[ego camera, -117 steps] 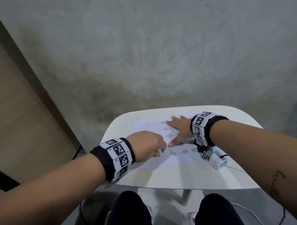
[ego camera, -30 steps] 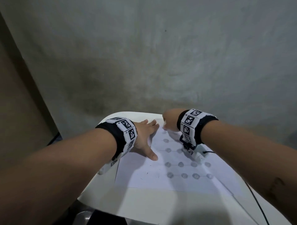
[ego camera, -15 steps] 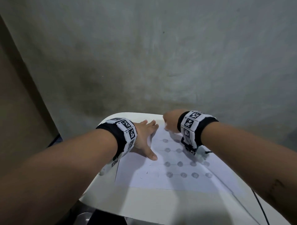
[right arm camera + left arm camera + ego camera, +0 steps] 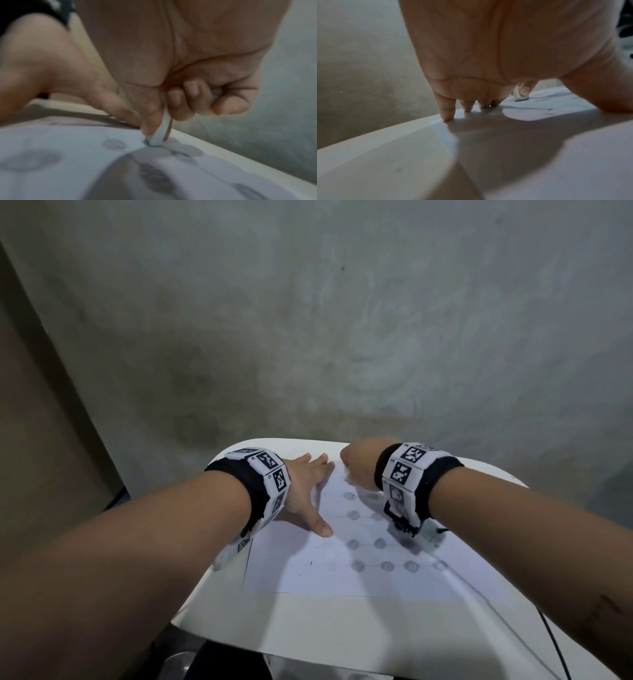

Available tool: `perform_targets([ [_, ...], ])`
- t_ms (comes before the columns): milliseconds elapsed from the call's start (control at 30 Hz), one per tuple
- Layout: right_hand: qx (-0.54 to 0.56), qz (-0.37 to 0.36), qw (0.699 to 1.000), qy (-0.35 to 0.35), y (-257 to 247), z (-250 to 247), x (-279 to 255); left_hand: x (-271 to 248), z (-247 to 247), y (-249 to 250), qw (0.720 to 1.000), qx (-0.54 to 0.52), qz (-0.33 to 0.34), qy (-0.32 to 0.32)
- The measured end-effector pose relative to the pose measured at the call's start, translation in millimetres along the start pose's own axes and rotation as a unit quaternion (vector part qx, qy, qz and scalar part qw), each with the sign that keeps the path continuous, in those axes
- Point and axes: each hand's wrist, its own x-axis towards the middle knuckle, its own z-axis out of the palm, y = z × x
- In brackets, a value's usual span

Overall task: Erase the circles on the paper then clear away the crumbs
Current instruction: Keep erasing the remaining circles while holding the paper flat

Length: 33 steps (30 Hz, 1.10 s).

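Note:
A white sheet of paper [image 4: 308, 570] with rows of grey pencilled circles [image 4: 380, 542] lies on the white table [image 4: 342, 631]. My left hand [image 4: 308, 487] lies flat on the paper's far left part, fingers straight, thumb spread toward me. My right hand [image 4: 359, 465] is curled at the paper's far edge and pinches a white eraser [image 4: 161, 133] between thumb and fingers, its dirty tip pressed on the paper beside a circle [image 4: 114, 143]. The eraser [image 4: 521, 95] also shows past my left palm [image 4: 488, 54]. Small dark crumbs [image 4: 310, 561] dot the paper's near left area.
The table stands against a grey concrete wall [image 4: 342, 320], with its rounded far edge [image 4: 274, 441] just beyond my hands. A black cable [image 4: 555, 642] runs off the table's right side. A brown panel [image 4: 41, 440] stands to the left.
Since 3.9 s ago the hands have swapped roles: the left now presses the paper and the right holds the eraser at the far edge. In the last second both hands have barely shifted.

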Motion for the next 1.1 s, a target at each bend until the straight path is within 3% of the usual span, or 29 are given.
perform_targets([
  [100,0.011,-0.029,0.999,-0.023,-11,3,-5,1,0,0,1.000,-0.020,0.008,0.018],
  [300,-0.034,-0.013,0.998,-0.044,-18,-3,-10,2,1,2,1.000,-0.013,0.009,0.019],
  [467,-0.004,0.014,1.000,-0.009,-5,-2,-14,1,0,2,1.000,0.012,-0.001,0.003],
  [600,0.045,-0.019,0.999,-0.020,-13,4,-19,1,1,2,1.000,-0.004,0.005,0.016],
  [700,-0.009,0.019,0.999,-0.030,-4,-4,-21,1,1,1,1.000,0.008,0.001,0.007],
  [800,-0.079,-0.031,0.994,-0.065,-16,-3,-27,2,2,1,1.000,0.003,0.004,0.011],
  [867,-0.061,-0.051,0.996,-0.047,-14,1,-26,2,2,1,1.000,0.010,0.002,0.007],
  [967,-0.061,-0.007,0.998,-0.033,-6,-2,-26,1,2,2,1.000,0.019,-0.002,0.006],
  [1100,-0.016,-0.024,0.998,-0.050,-16,0,-31,-1,0,4,1.000,0.014,0.000,0.005],
])
